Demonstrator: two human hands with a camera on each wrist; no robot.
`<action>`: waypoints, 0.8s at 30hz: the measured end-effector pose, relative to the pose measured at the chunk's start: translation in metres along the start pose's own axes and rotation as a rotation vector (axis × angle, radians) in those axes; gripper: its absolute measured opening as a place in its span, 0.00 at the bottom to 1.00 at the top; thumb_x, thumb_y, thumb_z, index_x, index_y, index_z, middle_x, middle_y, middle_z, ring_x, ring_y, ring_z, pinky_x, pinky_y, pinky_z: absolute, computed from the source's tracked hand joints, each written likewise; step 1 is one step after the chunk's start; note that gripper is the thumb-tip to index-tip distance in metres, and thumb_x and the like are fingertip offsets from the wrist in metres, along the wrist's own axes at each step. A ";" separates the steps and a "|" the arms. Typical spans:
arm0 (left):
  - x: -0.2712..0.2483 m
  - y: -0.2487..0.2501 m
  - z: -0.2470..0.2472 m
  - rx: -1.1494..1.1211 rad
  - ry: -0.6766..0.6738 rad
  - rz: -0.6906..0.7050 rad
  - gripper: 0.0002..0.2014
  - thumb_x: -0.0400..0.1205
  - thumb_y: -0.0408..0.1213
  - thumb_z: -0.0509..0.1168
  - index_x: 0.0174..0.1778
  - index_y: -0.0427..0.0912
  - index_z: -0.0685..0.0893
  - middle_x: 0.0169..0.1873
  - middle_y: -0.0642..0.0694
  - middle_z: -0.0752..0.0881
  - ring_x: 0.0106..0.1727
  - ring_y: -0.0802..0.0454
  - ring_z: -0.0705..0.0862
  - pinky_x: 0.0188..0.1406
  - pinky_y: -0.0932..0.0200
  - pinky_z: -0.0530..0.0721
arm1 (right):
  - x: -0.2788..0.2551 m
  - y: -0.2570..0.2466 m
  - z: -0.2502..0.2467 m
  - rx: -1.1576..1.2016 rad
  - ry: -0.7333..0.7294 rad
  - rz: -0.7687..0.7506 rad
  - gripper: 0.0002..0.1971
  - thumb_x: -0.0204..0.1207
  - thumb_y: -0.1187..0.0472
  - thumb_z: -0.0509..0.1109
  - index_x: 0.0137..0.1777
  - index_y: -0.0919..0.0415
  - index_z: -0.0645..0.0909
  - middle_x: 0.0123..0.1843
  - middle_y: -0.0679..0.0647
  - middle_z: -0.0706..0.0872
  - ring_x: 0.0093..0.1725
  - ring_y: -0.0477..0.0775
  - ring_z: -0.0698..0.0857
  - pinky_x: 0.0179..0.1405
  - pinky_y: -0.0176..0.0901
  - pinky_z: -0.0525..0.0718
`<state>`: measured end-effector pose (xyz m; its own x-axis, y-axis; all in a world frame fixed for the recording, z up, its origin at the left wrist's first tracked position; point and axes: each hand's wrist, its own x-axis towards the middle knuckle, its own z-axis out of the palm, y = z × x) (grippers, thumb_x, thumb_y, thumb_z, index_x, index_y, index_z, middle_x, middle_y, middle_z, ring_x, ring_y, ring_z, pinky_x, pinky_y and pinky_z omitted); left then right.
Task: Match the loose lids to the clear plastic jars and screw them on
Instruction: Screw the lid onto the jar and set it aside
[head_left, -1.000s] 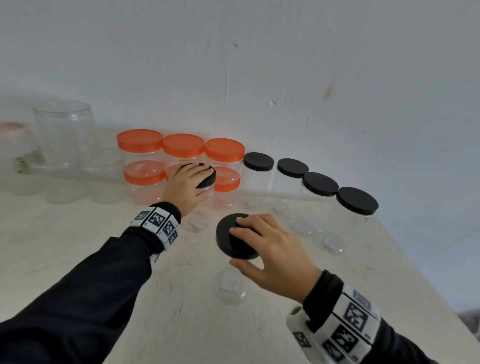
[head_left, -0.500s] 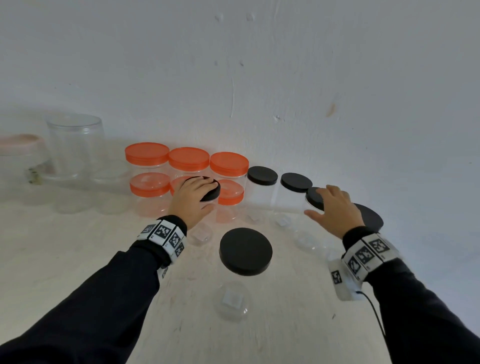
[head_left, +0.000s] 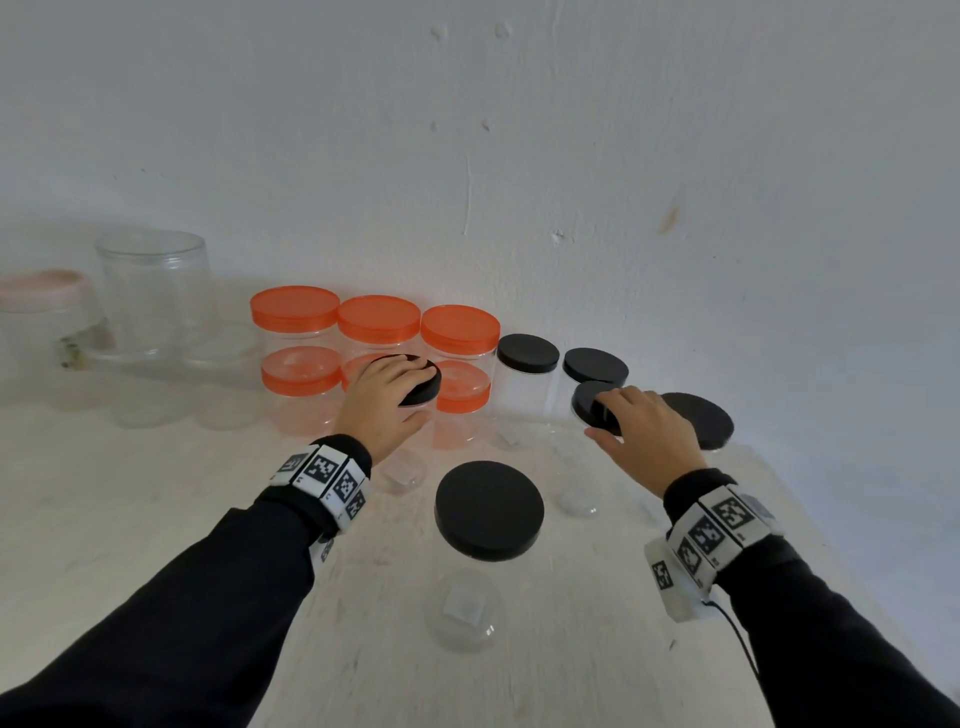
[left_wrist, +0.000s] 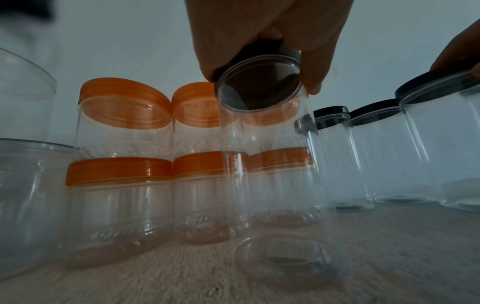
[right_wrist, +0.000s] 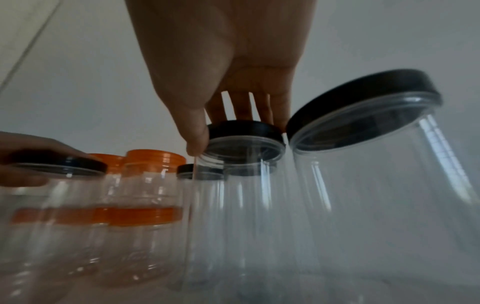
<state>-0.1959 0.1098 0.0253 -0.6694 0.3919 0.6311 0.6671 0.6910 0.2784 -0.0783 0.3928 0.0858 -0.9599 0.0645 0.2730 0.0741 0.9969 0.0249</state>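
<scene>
A white table (head_left: 130, 519) against a white wall (head_left: 571, 130) carries clear plastic jars, all empty as far as the views show. Largest is a lidless wide jar (head_left: 150, 291) far to the left of the left fingers, beside a pink-lidded jar (head_left: 39, 306). Next, six orange-lidded jars (head_left: 296, 332) stand stacked in two tiers, just behind and to the left of the left fingers. A near jar (head_left: 488, 512) with a black lid stands between the two wrists, untouched, a white label visible at its base. To the right of the left fingers runs a row of black-lidded jars (head_left: 527, 364), ending in the end jar (head_left: 701, 421) just right of the right fingers. The left hand (head_left: 379, 405) reaches forward, palm down, fingers and thumb curled over the rim of the left lid (head_left: 423, 389), which sits on the left jar (left_wrist: 259, 164); in the left wrist view that jar leans toward the camera and its base meets the table. The right hand (head_left: 644, 436) is also palm down, fingers slightly spread over the right lid (head_left: 592, 410), thumb (right_wrist: 194, 131) pressed to its rim; this lid sits on the right jar (right_wrist: 233, 205), touching the end jar's lid. Both forearms wear black sleeves with patterned wristbands (head_left: 327, 478).
</scene>
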 end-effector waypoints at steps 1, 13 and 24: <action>0.000 0.000 0.000 -0.001 -0.003 0.000 0.26 0.70 0.46 0.66 0.63 0.38 0.82 0.64 0.42 0.82 0.67 0.39 0.76 0.70 0.43 0.63 | -0.001 -0.003 0.001 0.010 0.009 -0.014 0.20 0.80 0.47 0.62 0.68 0.57 0.73 0.65 0.52 0.79 0.63 0.54 0.76 0.49 0.44 0.78; 0.000 0.001 0.000 0.008 -0.005 -0.007 0.26 0.71 0.47 0.66 0.63 0.39 0.82 0.64 0.42 0.82 0.67 0.39 0.76 0.70 0.42 0.64 | -0.006 -0.007 0.002 0.041 0.041 -0.053 0.21 0.81 0.47 0.61 0.70 0.56 0.72 0.68 0.52 0.78 0.65 0.53 0.75 0.55 0.43 0.79; 0.000 0.001 -0.001 0.009 -0.003 -0.029 0.24 0.73 0.43 0.70 0.65 0.40 0.81 0.66 0.43 0.80 0.69 0.40 0.74 0.71 0.43 0.62 | -0.009 -0.034 0.004 0.190 0.011 -0.285 0.24 0.79 0.47 0.64 0.73 0.54 0.73 0.73 0.50 0.75 0.72 0.51 0.71 0.65 0.43 0.74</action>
<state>-0.1945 0.1103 0.0259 -0.6895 0.3730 0.6209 0.6443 0.7075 0.2904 -0.0735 0.3584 0.0790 -0.9316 -0.2168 0.2916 -0.2489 0.9654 -0.0774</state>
